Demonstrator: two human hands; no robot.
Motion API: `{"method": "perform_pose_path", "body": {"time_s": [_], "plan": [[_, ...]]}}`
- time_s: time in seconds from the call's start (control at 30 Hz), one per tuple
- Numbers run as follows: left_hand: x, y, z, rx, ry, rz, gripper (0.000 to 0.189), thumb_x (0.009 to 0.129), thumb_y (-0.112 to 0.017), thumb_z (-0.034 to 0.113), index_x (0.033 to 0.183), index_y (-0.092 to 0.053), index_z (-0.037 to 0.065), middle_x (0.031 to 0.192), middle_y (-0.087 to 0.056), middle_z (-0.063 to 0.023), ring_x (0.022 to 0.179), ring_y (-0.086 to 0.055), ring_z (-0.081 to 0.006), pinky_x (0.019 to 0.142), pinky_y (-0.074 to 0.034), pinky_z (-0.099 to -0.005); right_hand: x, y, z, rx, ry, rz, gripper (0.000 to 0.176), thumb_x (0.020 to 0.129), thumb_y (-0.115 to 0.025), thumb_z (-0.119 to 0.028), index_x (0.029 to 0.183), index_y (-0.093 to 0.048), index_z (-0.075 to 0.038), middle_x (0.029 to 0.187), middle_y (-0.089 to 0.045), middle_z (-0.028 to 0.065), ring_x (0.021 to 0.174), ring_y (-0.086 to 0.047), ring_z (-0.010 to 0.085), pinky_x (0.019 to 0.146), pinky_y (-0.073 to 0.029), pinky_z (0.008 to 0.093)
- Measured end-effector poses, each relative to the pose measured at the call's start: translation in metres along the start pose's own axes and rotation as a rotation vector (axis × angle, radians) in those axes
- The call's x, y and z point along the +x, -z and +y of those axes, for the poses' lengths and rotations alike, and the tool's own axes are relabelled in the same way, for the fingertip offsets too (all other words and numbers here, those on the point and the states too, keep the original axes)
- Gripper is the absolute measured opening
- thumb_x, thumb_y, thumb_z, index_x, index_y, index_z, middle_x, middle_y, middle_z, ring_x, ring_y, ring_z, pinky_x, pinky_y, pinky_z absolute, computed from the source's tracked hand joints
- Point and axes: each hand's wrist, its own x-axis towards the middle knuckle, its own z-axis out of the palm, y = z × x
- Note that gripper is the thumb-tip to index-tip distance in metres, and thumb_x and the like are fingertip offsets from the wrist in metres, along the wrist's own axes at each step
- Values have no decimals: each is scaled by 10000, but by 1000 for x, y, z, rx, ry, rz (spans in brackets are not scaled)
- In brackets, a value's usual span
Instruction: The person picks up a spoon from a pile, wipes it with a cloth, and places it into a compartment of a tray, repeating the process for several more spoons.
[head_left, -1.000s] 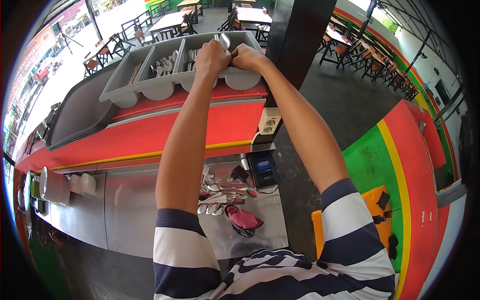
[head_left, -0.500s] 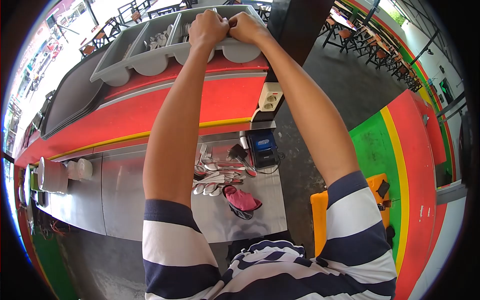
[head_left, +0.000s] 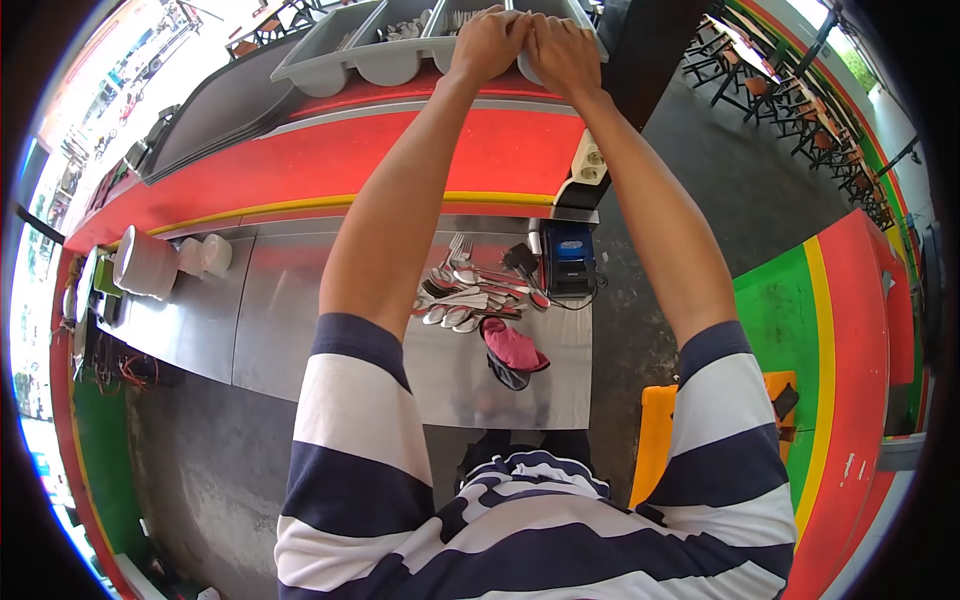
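Note:
A grey cutlery tray [head_left: 322, 72] with several compartments rests on the red ledge, at the top of the head view. My left hand [head_left: 488, 45] and my right hand [head_left: 562, 52] meet over its right end, side by side with their fingers curled. Whatever is between the fingers is hidden from me. Just left of my left hand, forks [head_left: 461, 20] lie in one compartment, and spoons [head_left: 405, 28] lie in the compartment beyond. Below my forearms, loose spoons and forks [head_left: 470, 292] are heaped on the steel counter [head_left: 330, 285].
Beside the loose cutlery are a pink and black cloth item [head_left: 512, 345] and a blue-black device [head_left: 570, 260] with a cable. Dark stacked trays [head_left: 225, 100] lie left of the cutlery tray. A dark post [head_left: 650, 60] stands at right, above a wall socket [head_left: 590, 158].
The view has shifted, so the counter and tray sit higher and farther right. My hands stay together at the tray's right end, with my right hand turned more palm-down.

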Motion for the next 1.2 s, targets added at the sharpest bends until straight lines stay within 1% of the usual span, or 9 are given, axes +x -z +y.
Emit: {"method": "perform_pose_path", "body": {"time_s": [0.1, 0.2, 0.27, 0.4, 0.5, 0.53, 0.63, 0.93, 1.2], "plan": [[-22, 16, 10, -169, -15, 43, 270, 937, -578, 262, 1080, -701, 69, 986, -676, -146, 980, -630, -354, 880, -483, -409, -10, -15, 8, 121, 71, 128, 429, 899, -588, -360, 1250, -559, -114, 1128, -627, 163, 1186, -551, 333, 1035, -393, 455], [-69, 35, 33, -336, -30, 81, 254, 928, -621, 209, 1116, -683, 49, 969, -686, -149, 969, -652, -311, 860, -497, -368, -46, 7, -22, 48, -15, 344, 441, 892, -608, -359, 1235, -532, -92, 1262, -546, 154, 1253, -457, 357, 1033, -350, 493], [-129, 51, 55, -475, 299, -96, 286, 954, -609, 228, 1143, -661, 19, 972, -699, -139, 950, -670, -231, 825, -510, -337, -98, 37, -48, 271, -151, 305, 452, 888, -633, -335, 1246, -514, -85, 1311, -502, 159, 1272, -424, 360, 1034, -319, 506], [-318, 46, 55, -631, 825, -154, 354, 981, -591, 297, 918, -669, -43, 777, -640, -23, 695, -532, -60, 652, -477, -259, -309, 45, -127, 744, -434, -18, 428, 868, -666, -195, 1227, -526, -8, 1253, -560, 195, 1220, -492, 398, 1026, -377, 477], [-513, 14, 38, -635, 1322, 142, 361, 953, -629, 337, 1010, -648, -20, 844, -671, -48, 731, -611, -101, 636, -487, -252, -479, 72, -201, 876, -432, -624, 607, 845, -680, -245, 1367, -456, -33, 1411, -455, 183, 1360, -361, 398, 1128, -264, 494], [-562, 9, 33, -627, 1483, 213, 377, 938, -652, 340, 1070, -636, -13, 861, -670, -51, 756, -623, -106, 625, -494, -245, -507, 101, -218, 770, -328, -633, 639, 839, -684, -271, 1383, -441, -42, 1437, -426, 177, 1380, -330, 392, 1139, -245, 503], [-569, 31, 59, -621, 1656, 279, 415, 920, -684, 338, 1077, -562, -26, 901, -664, -79, 713, -636, -123, 658, -497, -261, -515, 124, -227, 720, -243, -707, 684, 837, -683, -314, 1410, -412, -56, 1482, -372, 159, 1412, -280, 376, 1156, -210, 518], [-555, 14, -35, -413, 1557, 325, 460, 856, -757, 379, 993, -587, -27, 805, -691, -101, 609, -660, -150, 574, -516, -265, -490, 71, -214, 707, -240, -770, 663, 846, -683, -350, 1401, -423, -97, 1495, -358, 127, 1428, -244, 363, 1169, -188, 518], [-556, 30, -15, -481, 1456, 381, 330, 951, -647, 310, 895, -516, 12, 760, -697, -113, 609, -676, -174, 551, -515, -269, -498, 69, -220, 656, -292, -719, 600, 846, -684, -288, 1361, -451, -85, 1485, -364, 128, 1405, -270, 369, 1151, -218, 530]]}}
